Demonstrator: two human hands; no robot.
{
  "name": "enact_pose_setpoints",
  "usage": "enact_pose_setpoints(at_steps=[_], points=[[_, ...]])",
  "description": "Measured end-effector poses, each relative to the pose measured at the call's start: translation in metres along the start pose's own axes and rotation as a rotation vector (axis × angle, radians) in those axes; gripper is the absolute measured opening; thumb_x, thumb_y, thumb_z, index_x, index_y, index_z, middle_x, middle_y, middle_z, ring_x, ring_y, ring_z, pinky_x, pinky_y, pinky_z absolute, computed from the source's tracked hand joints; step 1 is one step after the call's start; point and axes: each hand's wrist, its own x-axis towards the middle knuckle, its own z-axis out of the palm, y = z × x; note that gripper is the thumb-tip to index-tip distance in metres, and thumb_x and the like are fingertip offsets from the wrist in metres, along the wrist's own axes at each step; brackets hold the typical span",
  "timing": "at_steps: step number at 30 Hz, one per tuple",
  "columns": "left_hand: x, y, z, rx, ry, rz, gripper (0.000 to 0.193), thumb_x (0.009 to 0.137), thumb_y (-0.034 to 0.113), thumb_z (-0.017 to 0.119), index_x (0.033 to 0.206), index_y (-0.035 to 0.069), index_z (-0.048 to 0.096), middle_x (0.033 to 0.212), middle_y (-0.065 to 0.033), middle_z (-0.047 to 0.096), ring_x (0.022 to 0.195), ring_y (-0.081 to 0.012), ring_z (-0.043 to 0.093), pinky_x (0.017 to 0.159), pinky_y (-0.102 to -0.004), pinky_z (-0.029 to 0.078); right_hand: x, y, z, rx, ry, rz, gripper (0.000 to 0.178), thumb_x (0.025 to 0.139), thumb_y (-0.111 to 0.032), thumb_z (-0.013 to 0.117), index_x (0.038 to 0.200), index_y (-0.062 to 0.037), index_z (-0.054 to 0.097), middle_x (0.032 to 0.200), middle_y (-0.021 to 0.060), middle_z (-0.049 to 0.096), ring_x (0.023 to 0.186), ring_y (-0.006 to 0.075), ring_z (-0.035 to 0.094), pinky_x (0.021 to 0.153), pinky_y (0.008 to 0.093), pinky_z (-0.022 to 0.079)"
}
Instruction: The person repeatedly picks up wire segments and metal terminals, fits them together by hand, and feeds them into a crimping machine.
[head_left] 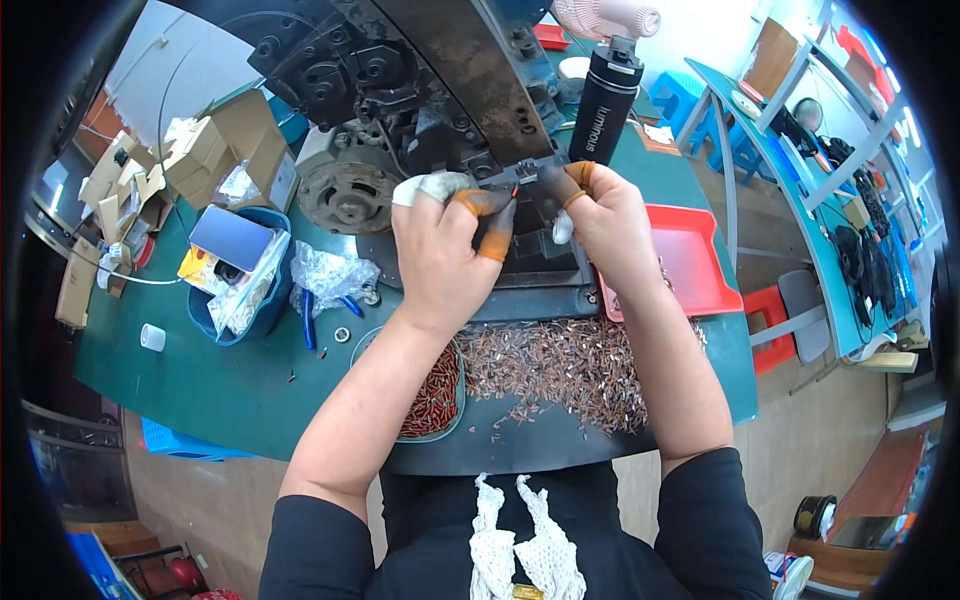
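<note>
My left hand (445, 235) is raised at the machine, orange and white covers on its fingers. Its thumb and forefinger are pinched together beside the machine's small metal tooling (525, 172); a tiny reddish speck shows at the tips, too small to name. On the other side of the tooling, my right hand (605, 215) has its covered fingers closed against the metal; what they grip is hidden. Below my left wrist stands a clear-rimmed bowl (462, 400) of small reddish-brown pieces (432, 400). A spread of small copper-coloured and silvery pieces (560, 370) lies between my forearms.
The dark machine (430, 70) fills the back, its round wheel (345, 195) at left. A black bottle (606, 100) stands behind my right hand, a red tray (690, 260) beside that forearm. Left are a blue basket (265, 325), plastic bag (330, 275), blue-handled tool (308, 320) and cardboard boxes (240, 150).
</note>
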Motion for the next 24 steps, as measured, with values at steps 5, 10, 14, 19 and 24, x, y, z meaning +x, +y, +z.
enact_pose_setpoints(at_steps=[5, 10, 14, 19, 24], points=[[-0.001, -0.011, 0.016, 0.055, 0.003, 0.058, 0.022, 0.072, 0.015, 0.077, 0.087, 0.01, 0.062, 0.095, -0.0071, 0.058, 0.091, -0.0308, 0.053, 0.079, -0.0411, 0.04, 0.011, 0.004, 0.002, -0.106, 0.018, -0.018, 0.02, 0.093, -0.019, 0.065, 0.095, 0.0009, 0.066, 0.076, -0.002, 0.063, 0.067, 0.004, 0.051, 0.058, 0.0218, 0.041], [-0.002, -0.017, 0.03, 0.098, 0.003, 0.14, 0.024, 0.07, 0.016, 0.077, 0.087, 0.011, 0.06, 0.094, -0.0073, 0.059, 0.09, -0.0301, 0.053, 0.077, -0.0422, 0.041, 0.009, 0.011, 0.007, -0.122, 0.083, -0.096, 0.02, 0.092, -0.018, 0.065, 0.096, 0.0012, 0.066, 0.079, -0.001, 0.064, 0.071, 0.0042, 0.052, 0.06, 0.0215, 0.042], [-0.001, -0.016, 0.033, 0.132, 0.032, 0.186, 0.024, 0.07, 0.015, 0.076, 0.085, 0.011, 0.058, 0.091, -0.0065, 0.058, 0.088, -0.0289, 0.054, 0.076, -0.0423, 0.041, 0.005, 0.009, 0.01, -0.149, 0.116, -0.093, 0.016, 0.091, -0.014, 0.066, 0.096, 0.0008, 0.065, 0.08, -0.0004, 0.065, 0.072, 0.004, 0.053, 0.062, 0.0215, 0.043], [0.0, -0.015, 0.034, 0.143, 0.051, 0.198, 0.024, 0.07, 0.015, 0.076, 0.084, 0.011, 0.058, 0.09, -0.0058, 0.058, 0.088, -0.0281, 0.054, 0.076, -0.0423, 0.041, 0.004, 0.01, 0.012, -0.165, 0.138, -0.102, 0.014, 0.09, -0.012, 0.066, 0.096, 0.0008, 0.065, 0.081, -0.0001, 0.065, 0.073, 0.0042, 0.054, 0.063, 0.0214, 0.044], [0.001, -0.014, 0.033, 0.146, 0.044, 0.199, 0.024, 0.069, 0.015, 0.076, 0.085, 0.011, 0.059, 0.09, -0.0057, 0.058, 0.088, -0.028, 0.053, 0.076, -0.0425, 0.041, 0.004, 0.016, 0.014, -0.145, 0.193, -0.202, 0.017, 0.087, -0.016, 0.07, 0.092, 0.0001, 0.066, 0.067, 0.0023, 0.061, 0.058, 0.0062, 0.051, 0.053, 0.0249, 0.042]])
